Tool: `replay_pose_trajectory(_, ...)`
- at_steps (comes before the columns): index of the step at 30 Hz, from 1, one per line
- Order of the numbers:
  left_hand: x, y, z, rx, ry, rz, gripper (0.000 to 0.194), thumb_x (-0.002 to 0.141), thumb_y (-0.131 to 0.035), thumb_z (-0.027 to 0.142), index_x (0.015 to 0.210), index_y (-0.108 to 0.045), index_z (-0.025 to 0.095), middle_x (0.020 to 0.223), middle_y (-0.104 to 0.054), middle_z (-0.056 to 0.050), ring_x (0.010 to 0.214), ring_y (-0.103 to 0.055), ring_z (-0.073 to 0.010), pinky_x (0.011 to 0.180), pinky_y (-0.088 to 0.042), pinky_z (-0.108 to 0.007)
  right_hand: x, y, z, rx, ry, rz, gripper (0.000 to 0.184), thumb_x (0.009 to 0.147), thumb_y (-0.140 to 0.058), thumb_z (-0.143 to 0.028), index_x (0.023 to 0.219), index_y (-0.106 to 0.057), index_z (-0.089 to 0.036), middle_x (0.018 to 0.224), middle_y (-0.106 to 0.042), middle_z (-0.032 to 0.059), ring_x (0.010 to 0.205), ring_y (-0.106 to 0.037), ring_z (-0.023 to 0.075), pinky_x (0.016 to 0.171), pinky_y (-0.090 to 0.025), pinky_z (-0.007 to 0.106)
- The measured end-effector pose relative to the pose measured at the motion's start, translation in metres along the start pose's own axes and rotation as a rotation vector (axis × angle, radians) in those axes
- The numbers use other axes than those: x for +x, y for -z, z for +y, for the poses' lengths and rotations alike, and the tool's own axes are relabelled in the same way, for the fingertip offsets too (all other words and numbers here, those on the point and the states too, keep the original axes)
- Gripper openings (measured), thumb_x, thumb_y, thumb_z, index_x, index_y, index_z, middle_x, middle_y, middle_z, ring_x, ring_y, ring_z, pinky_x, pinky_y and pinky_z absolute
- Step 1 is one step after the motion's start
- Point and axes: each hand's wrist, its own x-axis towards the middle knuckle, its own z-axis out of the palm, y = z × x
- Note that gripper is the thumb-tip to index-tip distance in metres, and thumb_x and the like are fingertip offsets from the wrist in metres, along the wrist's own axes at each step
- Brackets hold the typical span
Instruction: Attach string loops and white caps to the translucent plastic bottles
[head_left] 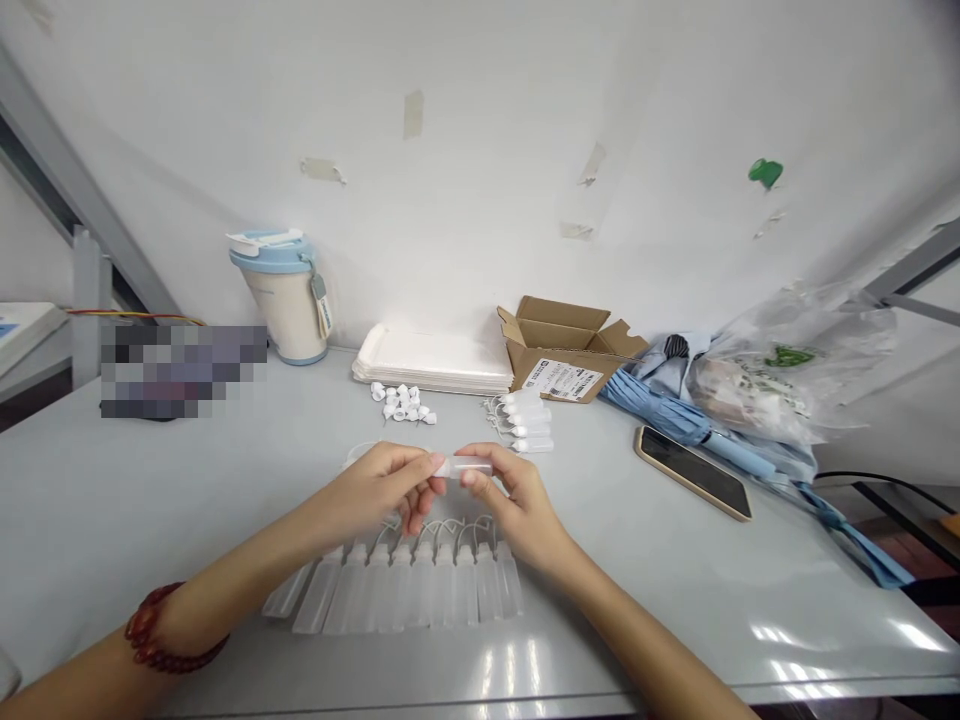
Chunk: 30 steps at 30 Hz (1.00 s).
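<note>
My left hand (371, 490) and right hand (517, 505) are both closed on one small translucent plastic bottle (471, 468), pinching it between my fingertips and holding it level above the table. The fingers (436, 460) of my left hand are at one end, and my right thumb and forefinger grip the rest. A red bead bracelet (154, 630) circles my left wrist.

Just beneath my hands, a row of matching plastic bottles (420, 590) lies side by side on the grey table (112, 500), with thin white loops at their necks. Farther out, a small group of bottles (529, 422) lies near a cluster of white caps (400, 403) (too small for me to make out their details). Beyond those are a stack of white paper trays (431, 360) and an open cardboard box (559, 345).

To the right lie a smartphone (694, 472), a blue folded umbrella (660, 415), and a clear plastic bag (787, 370). At the far left, against the wall, stands a pale blue-lidded tumbler (281, 300).
</note>
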Motion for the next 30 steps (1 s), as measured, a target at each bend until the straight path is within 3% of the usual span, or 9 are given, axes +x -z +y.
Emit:
replay_pose_trajectory(4,0.0,0.001,-0.002,-0.047,0.011,0.037,0.042,0.085,-0.048,0.05,0.064,-0.055,0.015,0.05,-0.049,0.004,0.042,-0.048,-0.01,0.046,-0.041,-0.022,-0.001,-0.001,0.002,-0.258,0.251,0.056,0.019,0.09,-0.049,-0.029,0.101,-0.06,-0.018,0.081,-0.059,0.006,0.069,-0.052,0.017,0.065,-0.042,0.029)
replay_pose_trajectory(7,0.0,0.001,-0.004,-0.033,-0.034,0.025,0.042,0.085,-0.049,0.051,0.064,-0.056,0.015,0.05,-0.049,0.004,0.041,-0.045,-0.0084,0.043,-0.038,-0.021,-0.002,0.0,0.0,-0.277,0.269,0.05,0.02,0.092,-0.045,-0.03,0.098,-0.06,-0.018,0.076,-0.058,0.0052,0.065,-0.05,0.0165,0.062,-0.04,0.028)
replay_pose_trajectory(13,-0.004,-0.001,0.002,0.149,-0.177,0.044,0.041,0.086,-0.049,0.045,0.056,-0.051,0.017,0.048,-0.047,0.004,0.044,-0.044,-0.009,0.051,-0.043,-0.023,-0.004,0.001,-0.003,-0.11,0.062,0.046,0.024,0.09,-0.048,-0.036,0.088,-0.064,-0.018,0.068,-0.058,0.0017,0.057,-0.05,0.0135,0.056,-0.039,0.026)
replay_pose_trajectory(18,-0.007,-0.004,0.005,0.256,-0.166,0.067,0.031,0.084,-0.051,0.039,0.062,-0.052,0.018,0.052,-0.053,0.003,0.052,-0.051,-0.0117,0.051,-0.04,-0.022,-0.001,0.001,-0.003,0.08,-0.148,0.007,0.03,0.088,-0.049,-0.042,0.077,-0.061,-0.017,0.049,-0.045,-0.0043,0.041,-0.046,0.01,0.044,-0.035,0.023)
replay_pose_trajectory(22,-0.005,-0.005,-0.001,0.358,-0.208,0.072,0.028,0.086,-0.049,0.037,0.066,-0.053,0.018,0.055,-0.053,0.003,0.053,-0.055,-0.0123,0.052,-0.041,-0.022,0.003,0.004,-0.002,0.203,-0.257,-0.049,0.033,0.083,-0.054,-0.046,0.067,-0.056,-0.016,0.048,-0.036,-0.0066,0.037,-0.042,0.0083,0.037,-0.033,0.021)
replay_pose_trajectory(25,-0.003,-0.007,-0.004,0.492,-0.298,0.097,0.026,0.088,-0.046,0.035,0.069,-0.053,0.017,0.058,-0.053,0.003,0.053,-0.055,-0.0119,0.053,-0.039,-0.022,0.006,0.006,-0.001,0.343,-0.317,-0.098,0.038,0.078,-0.059,-0.049,0.06,-0.05,-0.017,0.049,-0.029,-0.0082,0.034,-0.035,0.0061,0.032,-0.031,0.021)
replay_pose_trajectory(30,-0.002,-0.007,-0.01,0.809,-0.53,0.168,0.029,0.093,-0.038,0.029,0.067,-0.048,0.018,0.055,-0.047,0.003,0.049,-0.042,-0.0111,0.052,-0.032,-0.024,0.008,0.008,-0.005,0.535,-0.47,-0.138,0.047,0.07,-0.068,-0.051,0.052,-0.039,-0.019,0.048,-0.024,-0.0099,0.034,-0.022,0.0028,0.028,-0.029,0.019)
